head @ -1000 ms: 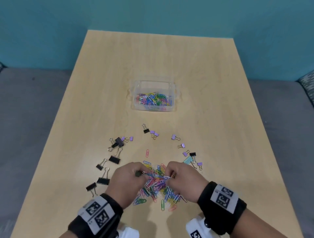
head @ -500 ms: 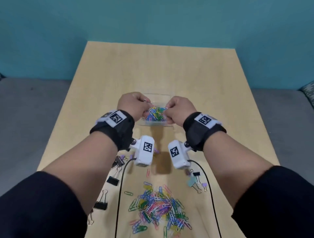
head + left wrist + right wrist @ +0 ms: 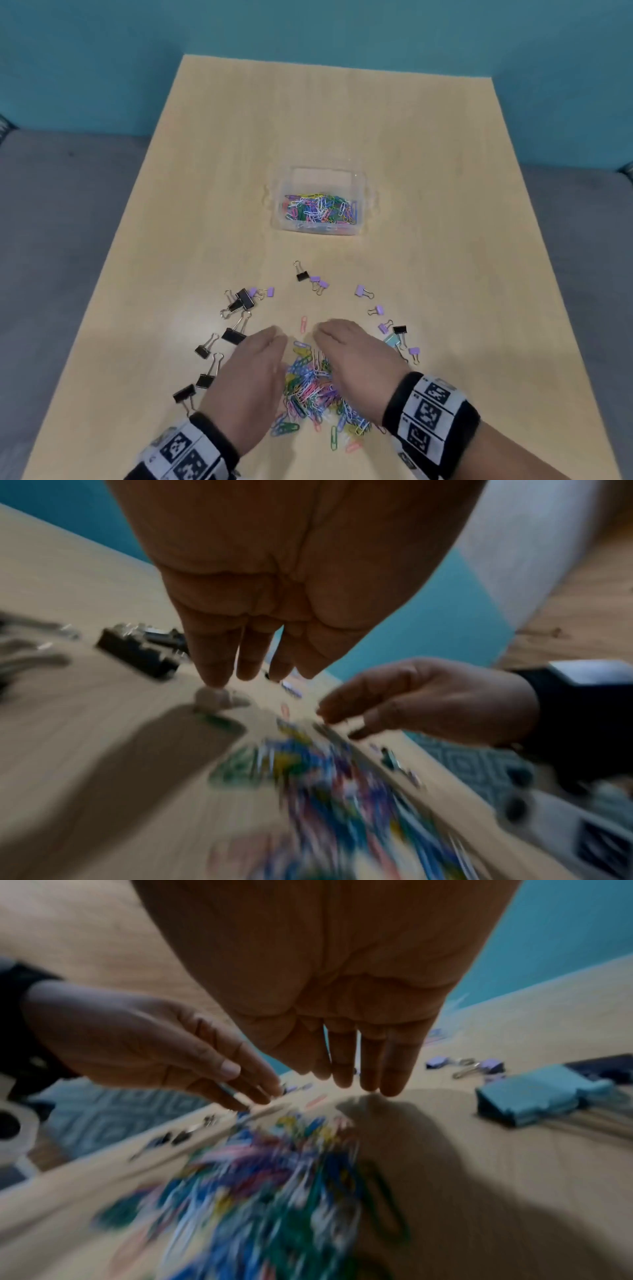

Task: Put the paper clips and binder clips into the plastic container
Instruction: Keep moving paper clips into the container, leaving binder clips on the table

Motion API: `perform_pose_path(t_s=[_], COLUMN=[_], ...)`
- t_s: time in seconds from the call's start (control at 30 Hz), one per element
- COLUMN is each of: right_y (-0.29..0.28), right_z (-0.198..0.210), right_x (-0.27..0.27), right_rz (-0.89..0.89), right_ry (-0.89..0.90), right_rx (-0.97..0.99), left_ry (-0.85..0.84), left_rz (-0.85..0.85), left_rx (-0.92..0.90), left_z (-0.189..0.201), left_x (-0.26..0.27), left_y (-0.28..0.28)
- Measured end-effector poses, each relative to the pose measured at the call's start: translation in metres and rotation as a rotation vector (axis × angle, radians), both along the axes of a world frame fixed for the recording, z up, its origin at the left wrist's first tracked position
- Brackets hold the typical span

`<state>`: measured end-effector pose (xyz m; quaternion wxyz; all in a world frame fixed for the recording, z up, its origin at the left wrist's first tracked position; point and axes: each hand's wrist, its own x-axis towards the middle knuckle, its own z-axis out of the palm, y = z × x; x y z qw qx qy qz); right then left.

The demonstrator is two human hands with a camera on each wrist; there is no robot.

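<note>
Since half a second ago: both hands have come back from the plastic container point(image 3: 320, 202) at centre frame to the loose heap in the lower middle, so one load is delivered and another scoop is beginning.
Left hand point(image 3: 251, 380): fingers straight and together, palm turned inward, holding nothing; in the left wrist view its fingertips point(image 3: 214, 674) reach down to the bench, touching or nearly so, blur prevents certainty.
Right hand point(image 3: 352, 363): also flat and empty, mirroring the left on the other side of the heap; the right wrist view shows its fingertips point(image 3: 390, 1083) just over the wood.
Paper clips point(image 3: 313, 387): a coloured pile lies between the two palms, with strays below it near the lower edge and one pink clip point(image 3: 303, 323) just above the fingertips.
Container contents: a layer of coloured paper clips already inside; no binder clips visible in it.
Binder clips: black ones point(image 3: 239, 301) scattered to the left of the hands, purple ones point(image 3: 359, 290) to the upper right, a teal one point(image 3: 534, 1096) just beside the right hand; all lie on the bench point(image 3: 445, 240).
Meaning for the task: partly done; I judge the hands are placed to sweep the pile together, and the binder clips remain for later.
</note>
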<state>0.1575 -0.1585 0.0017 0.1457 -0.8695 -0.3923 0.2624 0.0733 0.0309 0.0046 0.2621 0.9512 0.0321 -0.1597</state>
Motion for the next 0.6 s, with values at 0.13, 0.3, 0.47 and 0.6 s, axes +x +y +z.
perform_pose_path(t_s=[0.13, 0.3, 0.47, 0.6], right_y=[0.012, 0.011, -0.025, -0.064], right_z=[-0.022, -0.019, -0.016, -0.008], right_x=[-0.008, -0.009, -0.045, -0.074], right_rz=[0.175, 0.179, 0.135, -0.2], right_ry=[-0.104, -0.134, -0.104, -0.069], right_rx=[-0.032, -0.135, -0.066, 0.016], left_ry=[0.051, 0.0, -0.061, -0.102], left_rz=[-0.097, -0.143, -0.224, -0.139], left_rx=[0.145, 0.189, 0.148, 0.057], left_z=[-0.021, -0.026, -0.029, -0.029], left_x=[-0.037, -0.052, -0.069, -0.081], left_y=[-0.014, -0.018, -0.018, -0.013])
